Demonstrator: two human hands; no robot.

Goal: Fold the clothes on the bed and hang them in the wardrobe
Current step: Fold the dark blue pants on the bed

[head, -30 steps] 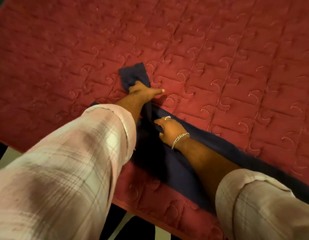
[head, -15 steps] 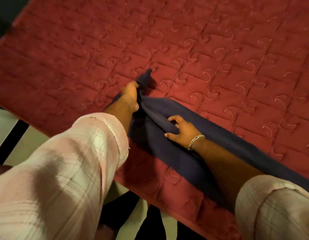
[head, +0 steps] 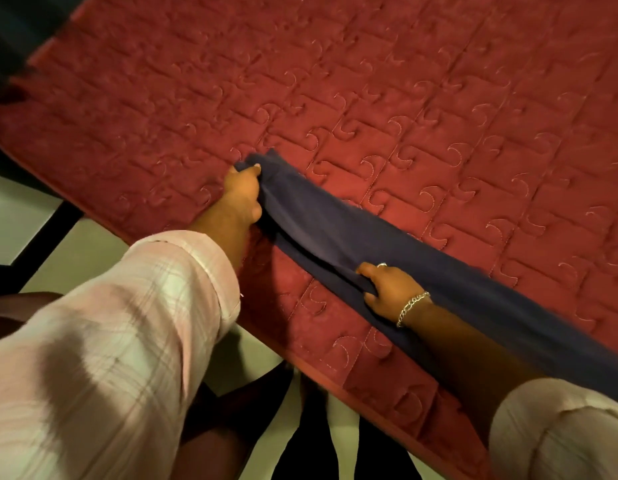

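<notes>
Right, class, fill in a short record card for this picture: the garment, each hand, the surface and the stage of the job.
garment: dark blue garment, laid out as a long narrow strip across the bed
left hand: left hand grips the strip's far end
right hand: right hand pinches a fold further along the strip
surface: red quilted bedcover
stage: folding in progress, nothing hung yet

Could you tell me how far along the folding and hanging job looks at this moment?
Early. The navy garment already lies as a long narrow band across the red quilted bedspread. In hand: the left hand pinches its far end, the right hand grips its near edge midway. Left: folding it shorter and hanging it; no wardrobe or hanger is in view.
</notes>
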